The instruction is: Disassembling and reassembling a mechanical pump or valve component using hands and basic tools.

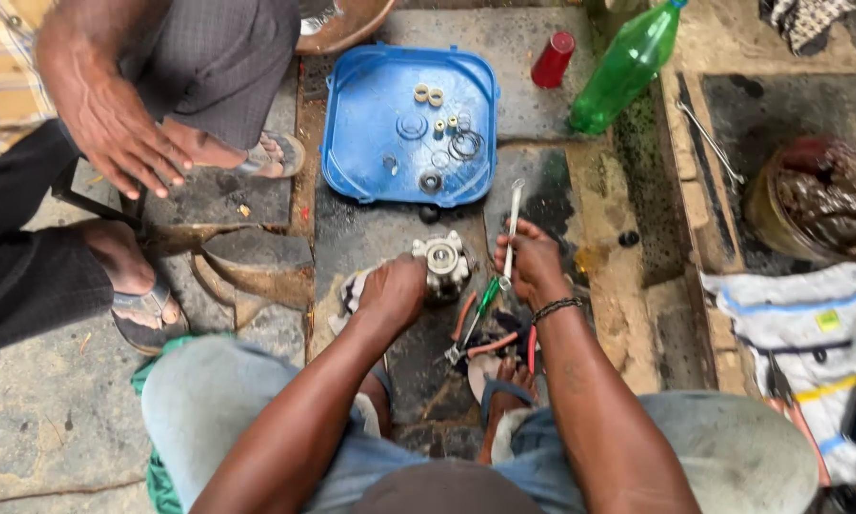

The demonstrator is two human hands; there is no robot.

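My left hand grips the side of a small grey metal pump body that stands on the stone floor between my knees. My right hand is closed round a slim metal tool with a pale shaft, held upright just right of the metal part. A green-handled screwdriver and red-handled pliers lie on the floor below my right hand, beside my sandalled foot.
A blue plastic tray ahead holds several small rings, washers and seals. A red cup and green bottle stand behind it. Another person squats at left, hand spread. A grease tub, spanner and white sack lie at right.
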